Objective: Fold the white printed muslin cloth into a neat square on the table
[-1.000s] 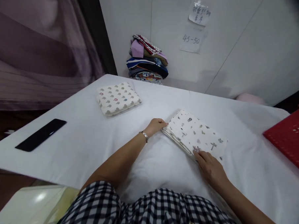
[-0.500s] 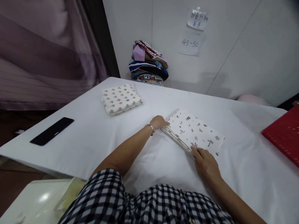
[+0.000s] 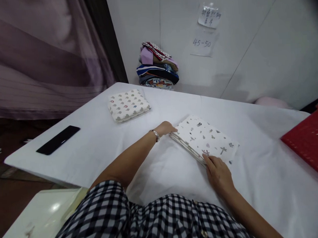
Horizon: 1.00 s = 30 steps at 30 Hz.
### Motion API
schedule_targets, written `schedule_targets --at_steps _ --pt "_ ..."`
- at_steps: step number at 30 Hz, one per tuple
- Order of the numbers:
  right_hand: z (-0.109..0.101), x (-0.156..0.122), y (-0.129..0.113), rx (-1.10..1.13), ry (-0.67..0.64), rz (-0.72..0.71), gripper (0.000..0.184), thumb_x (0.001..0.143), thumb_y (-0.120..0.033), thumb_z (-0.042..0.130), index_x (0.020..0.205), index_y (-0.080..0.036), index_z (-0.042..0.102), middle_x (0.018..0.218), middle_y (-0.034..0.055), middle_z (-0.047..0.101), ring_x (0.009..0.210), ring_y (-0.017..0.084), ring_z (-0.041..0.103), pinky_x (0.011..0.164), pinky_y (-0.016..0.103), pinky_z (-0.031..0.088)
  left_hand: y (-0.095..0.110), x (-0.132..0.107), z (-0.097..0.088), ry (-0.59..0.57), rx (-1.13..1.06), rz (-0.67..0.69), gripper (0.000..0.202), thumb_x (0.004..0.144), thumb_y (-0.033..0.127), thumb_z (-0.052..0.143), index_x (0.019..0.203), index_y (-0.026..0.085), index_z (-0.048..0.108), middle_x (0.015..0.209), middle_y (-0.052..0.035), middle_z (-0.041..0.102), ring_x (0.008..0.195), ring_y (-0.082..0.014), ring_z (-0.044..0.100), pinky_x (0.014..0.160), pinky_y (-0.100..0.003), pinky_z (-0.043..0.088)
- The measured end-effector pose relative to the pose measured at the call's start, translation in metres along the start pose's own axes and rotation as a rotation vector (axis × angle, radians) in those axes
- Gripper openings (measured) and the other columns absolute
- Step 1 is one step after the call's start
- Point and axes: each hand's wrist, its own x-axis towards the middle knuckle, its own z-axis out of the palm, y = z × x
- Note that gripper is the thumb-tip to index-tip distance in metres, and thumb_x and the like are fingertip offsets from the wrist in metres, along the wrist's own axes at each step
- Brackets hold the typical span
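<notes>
A folded white cloth [image 3: 206, 138] printed with small palm trees and animals lies on the white-covered table [image 3: 156, 175], its layered edge turned toward me. My left hand [image 3: 165, 128], with a silver bracelet at the wrist, pinches the cloth's left corner. At the near corner my right hand [image 3: 218, 172] grips the layered edge, thumb on top and other fingers partly hidden. Farther back to the left rests a second folded cloth [image 3: 129, 105], white with grey tree-like shapes, touched by neither hand.
A black phone [image 3: 58, 140] lies on the table's left side. At the right edge is a red perforated item [image 3: 307, 140]. Behind the table stands a pile of folded clothes [image 3: 158, 68] against the wall. A white surface [image 3: 44, 215] sits lower left.
My left hand has shifted slightly left at the cloth's corner. The right hand keeps its hold, and the cloth lies nearly as before. The view has moved a little.
</notes>
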Motion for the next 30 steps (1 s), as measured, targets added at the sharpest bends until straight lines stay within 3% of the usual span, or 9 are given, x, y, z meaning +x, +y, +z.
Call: schedule_targets --at_steps 3,9,19,25,30 --pt "0.0 0.0 0.0 0.003 -0.001 0.006 0.044 0.085 -0.01 0.038 0.127 -0.018 0.047 0.104 0.0108 0.057 0.091 0.021 0.049 0.076 0.032 0.042 -0.008 0.0 0.005 0.027 0.027 -0.058 0.034 0.049 0.031 0.078 0.041 0.018 0.047 0.038 0.0031 0.039 0.046 -0.0099 0.038 0.048 -0.024 0.028" --pt "0.001 0.0 0.001 0.007 -0.007 0.001 0.043 0.085 -0.011 0.038 0.126 -0.016 0.048 0.104 0.0119 0.056 0.093 0.022 0.049 0.076 0.032 0.042 -0.015 0.008 0.009 0.087 0.132 -0.001 0.03 0.052 0.035 0.077 0.047 0.018 0.053 0.048 -0.0003 0.05 0.054 -0.0138 0.048 0.053 -0.024 0.034" --pt "0.002 -0.001 0.002 0.005 -0.001 -0.006 0.041 0.086 -0.012 0.037 0.126 -0.015 0.046 0.106 0.0118 0.056 0.093 0.022 0.048 0.076 0.033 0.042 -0.003 0.002 0.009 0.112 0.219 0.058 0.023 0.055 0.031 0.073 0.053 0.017 0.056 0.058 -0.0027 0.056 0.06 -0.0146 0.05 0.054 -0.024 0.033" --pt "0.002 0.0 0.001 0.009 0.01 -0.012 0.042 0.085 -0.011 0.038 0.126 -0.014 0.047 0.104 0.0117 0.056 0.092 0.022 0.048 0.077 0.033 0.042 0.012 -0.005 -0.001 0.009 0.031 0.05 0.023 0.061 0.031 0.07 0.055 0.015 0.054 0.052 -0.0017 0.054 0.051 -0.0106 0.047 0.047 -0.023 0.03" --pt "0.005 0.0 0.003 0.022 0.088 -0.034 0.042 0.085 -0.012 0.04 0.126 -0.017 0.048 0.101 0.0109 0.057 0.09 0.022 0.049 0.074 0.032 0.043 0.007 -0.008 -0.005 -0.083 -0.088 -0.016 0.024 0.064 0.028 0.07 0.057 0.014 0.052 0.055 -0.0007 0.055 0.047 -0.0068 0.045 0.044 -0.02 0.029"
